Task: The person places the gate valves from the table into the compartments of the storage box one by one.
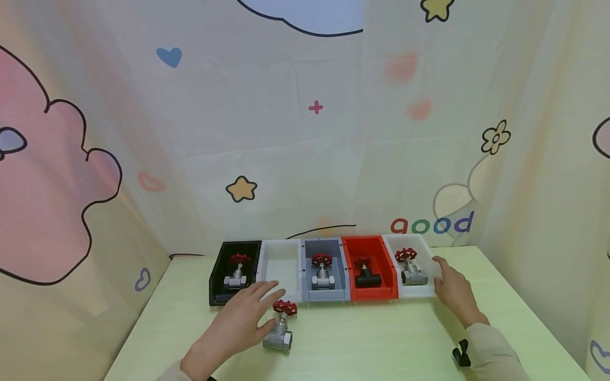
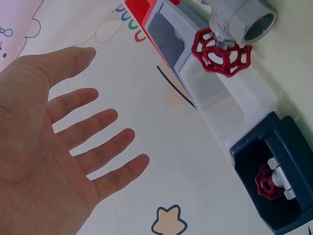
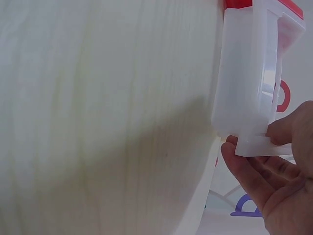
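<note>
My left hand point(image 1: 240, 323) hovers over the table's front middle, its fingers spread and holding nothing. Just beside its thumb stands a metal gate valve point(image 1: 277, 338) with a red handwheel, on the table before the row of bins. In the left wrist view that palm point(image 2: 44, 142) is bare, and the valve point(image 2: 239, 22) shows apart from the fingers. At the row's right end, my right hand point(image 1: 455, 290) pinches the side wall of a white bin point(image 1: 432, 267). The right wrist view shows the thumb point(image 3: 281, 131) on one side of the bin's edge and fingers on the other.
A black bin point(image 1: 216, 275), another white bin point(image 1: 281, 259), a grey bin point(image 1: 307, 275) and a red bin point(image 1: 388, 264) continue the row. Valves sit in every bin except the left white one. A black clip point(image 1: 461, 353) is by the right sleeve. Behind hangs a printed curtain point(image 1: 267, 132).
</note>
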The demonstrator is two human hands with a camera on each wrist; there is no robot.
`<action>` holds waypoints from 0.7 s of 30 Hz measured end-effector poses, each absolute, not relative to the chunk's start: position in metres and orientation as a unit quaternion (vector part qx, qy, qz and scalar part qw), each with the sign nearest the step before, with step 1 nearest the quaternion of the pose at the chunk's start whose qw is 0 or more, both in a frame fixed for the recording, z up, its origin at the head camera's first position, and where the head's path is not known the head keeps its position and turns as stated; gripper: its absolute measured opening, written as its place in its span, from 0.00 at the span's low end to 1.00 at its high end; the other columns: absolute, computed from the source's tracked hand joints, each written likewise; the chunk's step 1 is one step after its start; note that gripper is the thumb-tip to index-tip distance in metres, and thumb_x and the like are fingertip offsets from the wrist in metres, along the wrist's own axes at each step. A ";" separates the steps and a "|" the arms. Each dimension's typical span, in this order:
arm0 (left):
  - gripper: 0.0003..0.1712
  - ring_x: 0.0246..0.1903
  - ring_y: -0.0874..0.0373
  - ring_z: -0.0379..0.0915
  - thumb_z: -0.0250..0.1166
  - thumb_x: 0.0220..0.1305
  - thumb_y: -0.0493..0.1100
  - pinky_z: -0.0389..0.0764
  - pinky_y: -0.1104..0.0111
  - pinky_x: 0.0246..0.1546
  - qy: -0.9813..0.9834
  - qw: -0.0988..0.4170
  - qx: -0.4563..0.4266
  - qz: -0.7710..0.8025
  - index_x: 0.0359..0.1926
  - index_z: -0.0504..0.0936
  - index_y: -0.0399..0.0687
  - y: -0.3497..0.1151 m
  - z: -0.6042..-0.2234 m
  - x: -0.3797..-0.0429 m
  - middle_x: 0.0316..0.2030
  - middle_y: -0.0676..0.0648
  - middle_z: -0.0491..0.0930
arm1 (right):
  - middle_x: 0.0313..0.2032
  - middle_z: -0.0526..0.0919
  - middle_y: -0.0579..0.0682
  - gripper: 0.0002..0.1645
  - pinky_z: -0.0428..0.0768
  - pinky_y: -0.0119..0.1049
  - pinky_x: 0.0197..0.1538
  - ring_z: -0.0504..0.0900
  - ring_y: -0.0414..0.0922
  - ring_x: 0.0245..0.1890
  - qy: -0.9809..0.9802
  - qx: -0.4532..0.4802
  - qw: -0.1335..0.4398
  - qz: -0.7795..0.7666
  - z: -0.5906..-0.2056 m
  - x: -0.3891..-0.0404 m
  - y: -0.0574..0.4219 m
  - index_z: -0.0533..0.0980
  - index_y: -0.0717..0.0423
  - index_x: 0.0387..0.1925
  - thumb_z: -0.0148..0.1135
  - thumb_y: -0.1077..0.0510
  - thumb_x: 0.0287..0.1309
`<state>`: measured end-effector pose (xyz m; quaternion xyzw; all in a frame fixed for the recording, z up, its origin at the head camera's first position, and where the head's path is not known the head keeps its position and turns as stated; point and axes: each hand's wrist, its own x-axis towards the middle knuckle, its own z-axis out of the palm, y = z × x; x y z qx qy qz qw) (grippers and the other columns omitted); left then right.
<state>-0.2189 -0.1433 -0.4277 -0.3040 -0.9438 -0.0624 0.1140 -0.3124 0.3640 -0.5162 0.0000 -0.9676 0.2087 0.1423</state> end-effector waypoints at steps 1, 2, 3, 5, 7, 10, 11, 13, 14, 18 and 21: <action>0.32 0.65 0.46 0.68 0.67 0.62 0.54 0.73 0.48 0.61 -0.943 0.111 -0.308 -0.064 0.66 0.73 0.57 -0.142 -0.429 -0.217 0.67 0.48 0.71 | 0.53 0.75 0.78 0.33 0.77 0.64 0.43 0.79 0.72 0.46 -0.968 -0.001 0.141 0.209 -0.516 -0.312 0.364 0.60 0.65 0.67 0.55 0.66 0.61; 0.32 0.65 0.46 0.68 0.66 0.62 0.54 0.73 0.48 0.61 -0.943 0.104 -0.311 -0.066 0.66 0.73 0.57 -0.141 -0.430 -0.216 0.67 0.48 0.71 | 0.53 0.75 0.78 0.33 0.77 0.64 0.43 0.79 0.72 0.46 -0.968 -0.001 0.140 0.209 -0.516 -0.312 0.364 0.60 0.65 0.67 0.56 0.66 0.61; 0.31 0.65 0.46 0.68 0.66 0.63 0.55 0.73 0.48 0.61 -0.943 0.096 -0.312 -0.066 0.66 0.73 0.57 -0.140 -0.431 -0.215 0.67 0.48 0.71 | 0.53 0.75 0.78 0.33 0.77 0.64 0.43 0.79 0.72 0.46 -0.968 -0.001 0.140 0.208 -0.516 -0.312 0.364 0.60 0.65 0.67 0.56 0.66 0.61; 0.31 0.65 0.47 0.68 0.64 0.64 0.56 0.73 0.49 0.61 -0.944 0.079 -0.315 -0.063 0.67 0.73 0.58 -0.139 -0.433 -0.213 0.67 0.49 0.71 | 0.53 0.75 0.78 0.33 0.77 0.64 0.43 0.79 0.72 0.46 -0.968 -0.001 0.141 0.208 -0.516 -0.312 0.363 0.60 0.64 0.67 0.55 0.66 0.61; 0.31 0.65 0.48 0.68 0.63 0.65 0.57 0.72 0.49 0.62 -0.946 0.059 -0.314 -0.059 0.67 0.72 0.58 -0.137 -0.436 -0.212 0.67 0.49 0.71 | 0.53 0.75 0.78 0.33 0.77 0.64 0.43 0.79 0.72 0.46 -0.968 0.000 0.143 0.207 -0.515 -0.311 0.363 0.60 0.65 0.67 0.55 0.66 0.61; 0.31 0.64 0.48 0.68 0.65 0.64 0.55 0.73 0.49 0.61 -0.946 0.048 -0.317 -0.056 0.67 0.72 0.59 -0.136 -0.440 -0.210 0.66 0.49 0.72 | 0.52 0.76 0.78 0.32 0.77 0.64 0.43 0.79 0.72 0.46 -0.968 0.002 0.148 0.205 -0.514 -0.311 0.362 0.60 0.65 0.66 0.55 0.65 0.61; 0.31 0.64 0.48 0.68 0.65 0.63 0.55 0.73 0.49 0.61 -0.945 0.044 -0.319 -0.058 0.67 0.72 0.59 -0.136 -0.442 -0.210 0.65 0.49 0.72 | 0.52 0.76 0.78 0.32 0.77 0.64 0.43 0.79 0.72 0.46 -0.967 0.003 0.149 0.205 -0.514 -0.310 0.362 0.60 0.65 0.66 0.55 0.65 0.61; 0.31 0.64 0.48 0.69 0.66 0.63 0.53 0.73 0.50 0.61 -0.942 0.043 -0.327 -0.062 0.67 0.72 0.59 -0.135 -0.445 -0.209 0.65 0.49 0.72 | 0.51 0.76 0.78 0.32 0.77 0.64 0.42 0.79 0.72 0.45 -0.967 0.005 0.152 0.204 -0.513 -0.310 0.363 0.60 0.65 0.66 0.55 0.66 0.61; 0.32 0.64 0.48 0.69 0.67 0.62 0.53 0.72 0.50 0.61 -0.940 0.040 -0.333 -0.062 0.67 0.72 0.60 -0.134 -0.447 -0.209 0.65 0.50 0.72 | 0.51 0.76 0.78 0.32 0.77 0.64 0.41 0.79 0.72 0.45 -0.967 0.005 0.152 0.204 -0.513 -0.310 0.363 0.60 0.65 0.66 0.56 0.66 0.61; 0.33 0.65 0.48 0.68 0.66 0.63 0.54 0.71 0.49 0.63 -0.937 0.009 -0.342 -0.064 0.69 0.70 0.61 -0.131 -0.455 -0.209 0.67 0.51 0.71 | 0.51 0.76 0.78 0.32 0.77 0.64 0.42 0.79 0.72 0.45 -0.967 0.004 0.149 0.205 -0.512 -0.309 0.362 0.60 0.65 0.66 0.56 0.66 0.61; 0.34 0.66 0.48 0.66 0.66 0.63 0.55 0.71 0.48 0.62 -0.939 -0.021 -0.337 -0.067 0.69 0.69 0.63 -0.129 -0.459 -0.209 0.68 0.52 0.70 | 0.53 0.75 0.78 0.33 0.77 0.64 0.44 0.79 0.72 0.47 -0.969 -0.003 0.135 0.209 -0.511 -0.309 0.361 0.59 0.65 0.67 0.56 0.65 0.62</action>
